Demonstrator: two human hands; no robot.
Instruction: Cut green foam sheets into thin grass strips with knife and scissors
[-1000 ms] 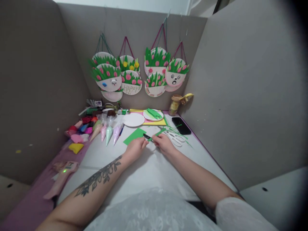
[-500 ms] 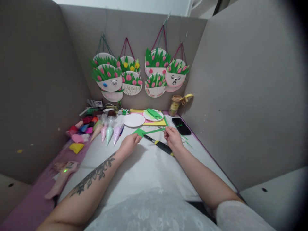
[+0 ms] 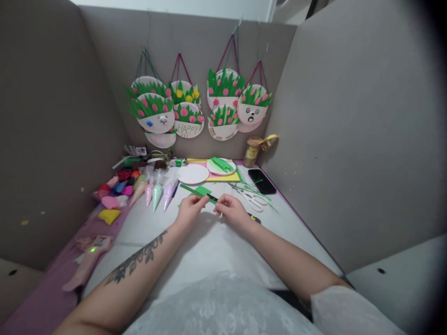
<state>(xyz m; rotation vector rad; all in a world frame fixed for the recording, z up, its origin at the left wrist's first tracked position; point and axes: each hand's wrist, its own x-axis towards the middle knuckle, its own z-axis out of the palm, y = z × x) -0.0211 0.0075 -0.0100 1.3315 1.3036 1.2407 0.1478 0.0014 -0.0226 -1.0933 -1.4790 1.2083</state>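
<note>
A narrow green paper strip (image 3: 190, 189) runs slantwise between my hands. My left hand (image 3: 190, 209) pinches it near the middle, its far end sticking out to the upper left. Fingers closed, my right hand (image 3: 233, 209) is at the strip's lower right end, close to the left fingertips. Under the hands lies a black-and-yellow tool that looks like a utility knife (image 3: 255, 218); my right hand covers most of it. A green paper piece (image 3: 203, 190) rests on the table just beyond my fingers. White-handled scissors (image 3: 255, 203) lie right of my right hand.
Behind are a white paper plate (image 3: 193, 174) and another plate with green strips (image 3: 222, 164). Filled piping bags (image 3: 158, 197) and colourful clay packs (image 3: 118, 186) line the left. A phone (image 3: 262, 182) and a lidded cup (image 3: 252, 152) stand right. Decorated plates (image 3: 223, 125) hang on the partition.
My right hand has moved left toward my left hand, uncovering the scissors. The strip, earlier stretched between the hands to the right, now points up and left. The green piece lies released on the table.
</note>
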